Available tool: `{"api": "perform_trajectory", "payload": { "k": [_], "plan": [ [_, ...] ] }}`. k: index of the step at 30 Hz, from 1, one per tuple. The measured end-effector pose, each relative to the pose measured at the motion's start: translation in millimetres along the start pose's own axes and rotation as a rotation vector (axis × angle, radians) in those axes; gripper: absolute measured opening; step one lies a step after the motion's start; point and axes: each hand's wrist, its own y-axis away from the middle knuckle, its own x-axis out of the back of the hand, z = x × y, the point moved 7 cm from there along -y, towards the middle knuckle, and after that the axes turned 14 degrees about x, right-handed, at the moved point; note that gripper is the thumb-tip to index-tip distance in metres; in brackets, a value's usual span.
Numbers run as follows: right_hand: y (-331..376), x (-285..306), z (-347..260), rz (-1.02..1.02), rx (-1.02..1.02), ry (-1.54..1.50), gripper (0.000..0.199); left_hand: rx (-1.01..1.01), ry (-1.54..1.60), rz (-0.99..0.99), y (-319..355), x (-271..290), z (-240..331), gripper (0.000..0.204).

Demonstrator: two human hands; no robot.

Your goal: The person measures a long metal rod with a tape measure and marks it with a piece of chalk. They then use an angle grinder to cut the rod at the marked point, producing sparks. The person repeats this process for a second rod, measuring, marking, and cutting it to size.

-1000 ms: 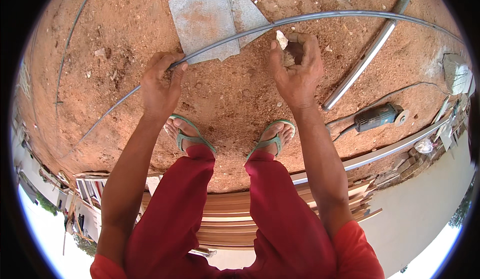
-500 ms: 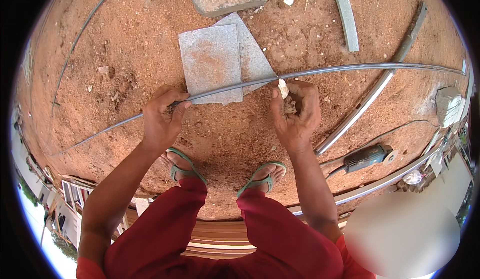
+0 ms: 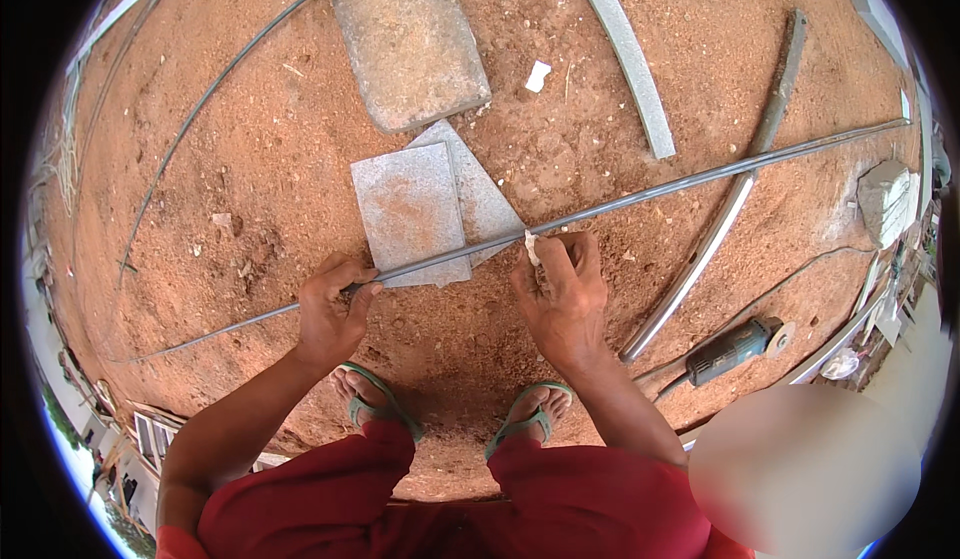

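A bundle of long, thin grey metal rods (image 3: 645, 195) runs slantwise across the ground in front of me, lower on the left and higher on the right. My left hand (image 3: 335, 309) is closed round its left part, thumb and fingers pinching the rods. At the middle of the bundle my right hand (image 3: 562, 294) pinches a small white chalk-like lump (image 3: 531, 247) that meets the rods. Under the rods lie two overlapping grey stone tiles (image 3: 408, 204), the upper one dusted with red soil.
A large stone block (image 3: 410, 44) lies beyond the tiles. To the right are a grey strip (image 3: 625, 59), a long metal bar (image 3: 690, 274) passing beneath the rods, and an angle grinder (image 3: 735, 349) with its cord. A thin rod (image 3: 195, 109) curves along the left over reddish soil (image 3: 270, 149).
My view has tilted so the tiles and block appear lower. My right hand has turned over, its fingers now curled down round the white lump. My left hand keeps its hold on the rods.
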Motion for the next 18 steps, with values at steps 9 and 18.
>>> {"api": "perform_trajectory", "payload": {
  "k": [9,18],
  "plan": [
    [49,15,-10,-0.722,-0.031,0.012,0.027,-0.039,0.049,-0.097,-4,-2,-7,0.007],
    [-156,67,-66,-0.470,0.414,0.502,0.020,-0.138,0.070,-0.116,-4,-5,6,0.007]
  ]
}}
